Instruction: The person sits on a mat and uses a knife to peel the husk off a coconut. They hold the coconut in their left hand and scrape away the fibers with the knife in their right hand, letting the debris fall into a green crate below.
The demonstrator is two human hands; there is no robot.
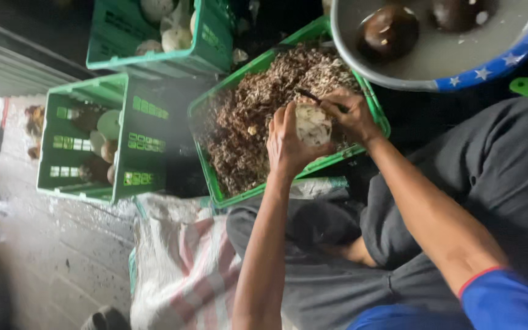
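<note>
My left hand is wrapped around a pale, peeled round coconut and holds it over a green crate filled with brown shavings. My right hand grips a dark-handled knife whose blade rests against the top of the coconut. Both hands are close together above the crate's near side. My forearms reach in from the bottom of the view, the right one in a blue sleeve with a red cuff.
A grey basin with a blue starred rim holds dark brown coconuts. Two more green crates hold pale pieces. A striped woven sack lies on the wet concrete floor. My dark-trousered legs fill the right.
</note>
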